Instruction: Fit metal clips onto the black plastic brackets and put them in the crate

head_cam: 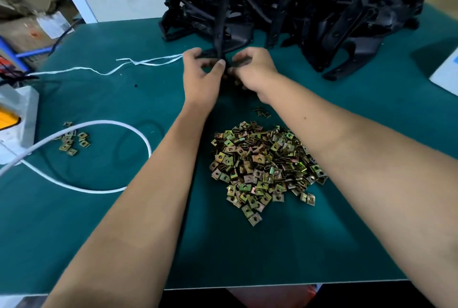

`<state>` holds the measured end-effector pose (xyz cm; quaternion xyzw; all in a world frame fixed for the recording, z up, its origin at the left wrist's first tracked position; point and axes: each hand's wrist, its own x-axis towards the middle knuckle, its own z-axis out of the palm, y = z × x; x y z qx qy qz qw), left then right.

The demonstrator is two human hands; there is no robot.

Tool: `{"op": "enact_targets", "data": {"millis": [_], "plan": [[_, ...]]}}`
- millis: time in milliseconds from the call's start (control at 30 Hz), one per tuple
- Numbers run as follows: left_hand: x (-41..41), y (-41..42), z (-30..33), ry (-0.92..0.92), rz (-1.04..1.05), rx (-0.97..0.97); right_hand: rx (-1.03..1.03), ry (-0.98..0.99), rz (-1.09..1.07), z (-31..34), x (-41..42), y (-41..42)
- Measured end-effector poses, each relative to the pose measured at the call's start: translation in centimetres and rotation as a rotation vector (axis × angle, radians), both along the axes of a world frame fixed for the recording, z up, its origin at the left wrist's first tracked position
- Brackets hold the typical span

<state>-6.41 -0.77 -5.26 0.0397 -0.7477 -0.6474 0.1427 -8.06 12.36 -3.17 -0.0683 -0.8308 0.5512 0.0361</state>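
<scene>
1. Left hand (202, 73) and right hand (255, 69) meet over the green mat (111, 89), fingers curled around one black plastic bracket (220, 42).
2. Bracket stands upright, in front of the bracket pile (309, 10).
3. Loose brass-coloured square clips (262, 166) lie heaped between the forearms.

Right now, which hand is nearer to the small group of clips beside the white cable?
The left. The left hand is up and to the right of the small group of clips; the right hand is farther right, beyond the left.
</scene>
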Motion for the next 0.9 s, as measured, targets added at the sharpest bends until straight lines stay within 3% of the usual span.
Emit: {"op": "enact_targets", "data": {"millis": [100,233,300,367,500,567,667,900], "plan": [[0.9,-0.1,0.1,-0.010,-0.033,0.075,0.051,0.106,0.110,-0.5,2.4,0.7],[2.3,0.5,-0.2,-0.013,-0.033,-0.313,0.203,0.159,0.172,-0.2,5.2,3.0],[2.9,0.5,-0.3,-0.004,-0.026,-0.329,0.310,0.184,0.190,0.4,6.5,4.4],[3.3,0.4,-0.3,-0.007,-0.034,-0.192,0.485,0.190,0.227,0.7,7.7,5.5],[4.5,1.2,0.6,-0.046,-0.220,0.396,0.704,0.168,0.287,-0.3,9.4,6.0],[4.9,1.4,0.8,-0.084,-0.306,0.552,0.671,0.202,0.284,-0.7,9.7,5.9],[5.1,1.1,1.3,-0.138,-0.390,0.601,0.519,0.263,0.240,-1.2,10.1,6.3],[5.6,1.3,1.8,-0.238,-0.585,0.607,-0.193,0.334,0.038,-0.8,10.2,6.6]]}}
